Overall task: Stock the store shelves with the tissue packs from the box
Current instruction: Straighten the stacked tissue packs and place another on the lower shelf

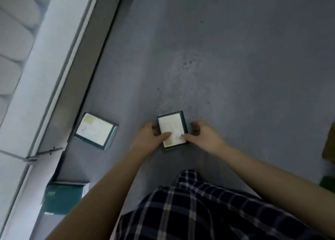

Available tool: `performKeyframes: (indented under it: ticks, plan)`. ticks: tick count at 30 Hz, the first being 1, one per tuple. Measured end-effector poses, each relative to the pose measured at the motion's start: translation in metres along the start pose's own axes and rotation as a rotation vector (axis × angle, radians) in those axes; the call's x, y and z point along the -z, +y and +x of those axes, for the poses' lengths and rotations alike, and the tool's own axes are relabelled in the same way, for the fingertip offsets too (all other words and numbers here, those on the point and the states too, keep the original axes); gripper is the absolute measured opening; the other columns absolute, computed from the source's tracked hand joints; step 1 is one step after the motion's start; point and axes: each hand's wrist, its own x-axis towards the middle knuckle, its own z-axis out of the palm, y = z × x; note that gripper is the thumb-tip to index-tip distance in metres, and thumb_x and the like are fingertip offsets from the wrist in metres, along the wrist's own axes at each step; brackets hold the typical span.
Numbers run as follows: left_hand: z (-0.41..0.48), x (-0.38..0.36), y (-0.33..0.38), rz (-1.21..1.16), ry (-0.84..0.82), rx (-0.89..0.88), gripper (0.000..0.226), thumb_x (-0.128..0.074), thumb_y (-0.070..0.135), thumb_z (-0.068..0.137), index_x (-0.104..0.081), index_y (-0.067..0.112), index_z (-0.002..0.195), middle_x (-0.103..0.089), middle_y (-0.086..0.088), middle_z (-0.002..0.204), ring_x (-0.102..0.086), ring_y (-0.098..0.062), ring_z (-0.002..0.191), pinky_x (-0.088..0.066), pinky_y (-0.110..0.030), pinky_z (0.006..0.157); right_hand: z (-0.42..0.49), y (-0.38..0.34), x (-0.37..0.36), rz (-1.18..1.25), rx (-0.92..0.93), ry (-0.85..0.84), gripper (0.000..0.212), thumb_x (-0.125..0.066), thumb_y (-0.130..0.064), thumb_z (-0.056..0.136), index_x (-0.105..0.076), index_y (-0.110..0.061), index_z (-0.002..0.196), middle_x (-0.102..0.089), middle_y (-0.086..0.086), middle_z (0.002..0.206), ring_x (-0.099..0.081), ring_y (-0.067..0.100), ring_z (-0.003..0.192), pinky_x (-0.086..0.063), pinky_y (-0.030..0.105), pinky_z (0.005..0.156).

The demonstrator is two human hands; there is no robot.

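We grip one white-faced, dark-edged tissue pack from both sides: our left hand and right hand curl round its edges, thumbs on top. It sits low at the grey floor; we cannot tell if it touches. A second pack lies left, beside the white shelf base. A green pack lies nearer us, and our plaid garment fills the foreground.
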Motion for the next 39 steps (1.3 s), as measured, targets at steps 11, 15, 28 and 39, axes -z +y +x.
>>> performKeyframes:
  ticks: [11,15,28,39]
  plan:
    - [0.000,-0.013,0.006,-0.529,-0.027,0.071,0.047,-0.084,0.024,0.081,-0.068,0.004,0.121,-0.074,-0.012,0.113,-0.074,-0.014,0.089,-0.057,-0.021,0.073,0.002,-0.016,0.003,0.253,-0.017,-0.064,0.046,-0.068,-0.031,0.093,-0.059,-0.005,0.131,-0.067,0.006,0.123,-0.065,0.018,0.104,-0.052,0.029,0.090]
    - [-0.002,-0.001,0.015,-0.602,-0.050,0.063,0.029,-0.083,0.016,0.083,-0.070,0.008,0.108,-0.075,-0.013,0.110,-0.075,-0.012,0.079,-0.059,-0.021,0.065,-0.005,-0.024,0.019,0.447,-0.069,-0.104,0.039,-0.064,-0.036,0.095,-0.064,-0.006,0.120,-0.067,0.005,0.092,-0.063,0.016,0.078,-0.051,0.025,0.072]
    - [-0.206,0.121,0.098,0.158,0.441,-0.496,0.038,-0.081,0.016,0.080,-0.070,0.018,0.116,-0.072,-0.002,0.110,-0.067,-0.028,0.102,-0.056,-0.042,0.081,-0.175,-0.135,0.123,0.824,-0.262,-0.504,0.077,-0.051,-0.071,0.085,-0.059,-0.004,0.122,-0.072,0.015,0.116,-0.069,0.027,0.111,-0.050,0.042,0.104]
    - [-0.519,0.252,0.211,0.283,0.634,-0.786,0.028,-0.078,0.005,0.069,-0.074,0.012,0.096,-0.071,-0.006,0.118,-0.061,-0.030,0.121,-0.044,-0.048,0.100,-0.451,-0.308,0.226,0.620,-0.391,-0.550,0.052,-0.063,-0.063,0.084,-0.065,-0.013,0.097,-0.071,0.005,0.096,-0.067,0.022,0.088,-0.044,0.037,0.085]
